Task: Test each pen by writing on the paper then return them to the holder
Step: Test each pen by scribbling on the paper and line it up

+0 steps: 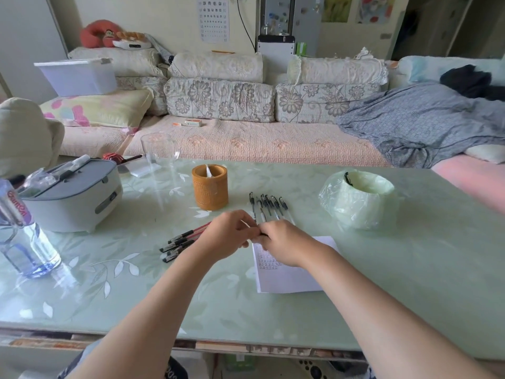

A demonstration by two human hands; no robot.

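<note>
While my left hand [226, 235] and right hand [284, 242] both pinch one pen [263, 234] between them, it sits right by the paper [289, 277], at its far edge. From there the black pens [269, 206] lie at 12 o'clock, the red pens [181, 242] at 9 and the holder [210, 187] at 11.

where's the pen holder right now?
Head view: the pen holder stands upright on the table, just left of centre, beyond the left hand. The row of black pens lies to its right, the grey case further left.
</note>
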